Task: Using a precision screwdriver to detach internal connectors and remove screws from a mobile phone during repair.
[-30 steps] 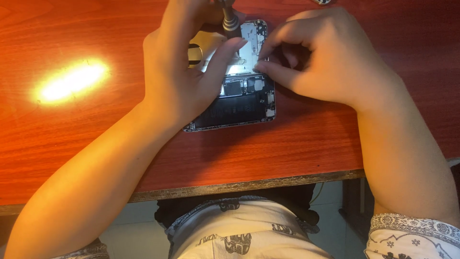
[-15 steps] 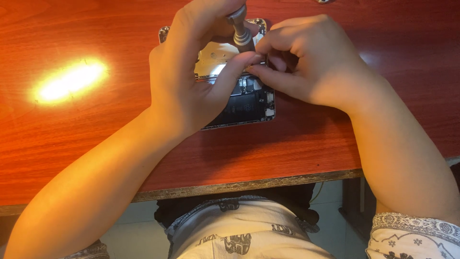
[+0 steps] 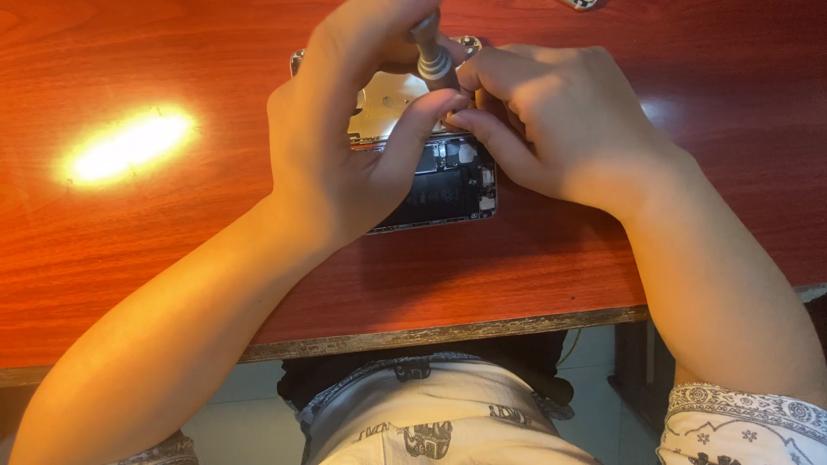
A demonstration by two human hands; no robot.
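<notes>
You are working a small screwdriver (image 3: pixel 429 53) into an opened smartphone (image 3: pixel 448 185) at the upper centre of the frame.

Your left hand (image 3: pixel 345 146) is pinching the screwdriver's grey shaft, fingers clamped around it, thumb pressing near the tip. Your right hand (image 3: pixel 551 120) is crowding in from the right, fingers curled together at the same spot; you cannot tell whether they are gripping anything. The phone is lying flat on the red wooden table (image 3: pixel 172 250), well back from the near edge running across the lower frame. Open tabletop is stretching left, where a bright glare patch (image 3: pixel 129 146) is sitting, and right.
</notes>
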